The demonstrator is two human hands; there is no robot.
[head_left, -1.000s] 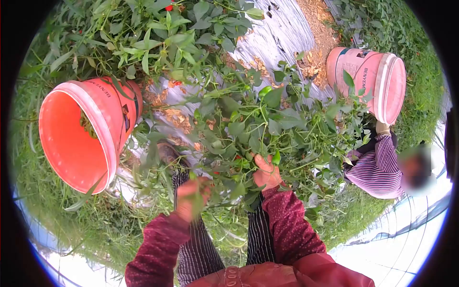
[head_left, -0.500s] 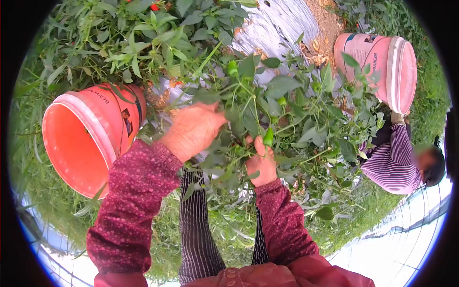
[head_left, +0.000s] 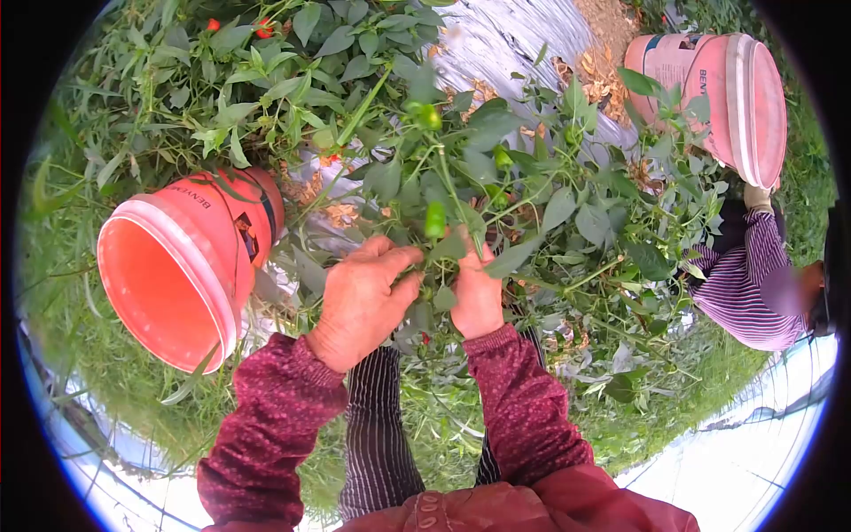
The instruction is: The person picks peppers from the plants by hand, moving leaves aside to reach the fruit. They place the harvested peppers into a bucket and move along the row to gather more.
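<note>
A pepper plant (head_left: 558, 213) with green leaves spreads in front of me. One green pepper (head_left: 434, 220) hangs just above my hands, and another pepper (head_left: 429, 116) sits higher up among the leaves. My left hand (head_left: 365, 300) is closed, thumb and forefinger pinched together at the foliage; what lies between them is too small to make out. Beside it, my right hand (head_left: 477, 297) grips a stem of the plant, its fingertips partly covered by leaves.
A pink bucket (head_left: 191, 257) lies tilted at my left, its mouth facing me. At the right a co-worker (head_left: 753, 284) in a striped top reaches to a second pink bucket (head_left: 709, 102). Plastic mulch (head_left: 505, 53) covers the ground behind, and red peppers (head_left: 264, 28) show at upper left.
My left hand has come down and nearer my right hand, and its fingers now pinch. My right hand has shifted slightly up the plant. The view has tilted a little.
</note>
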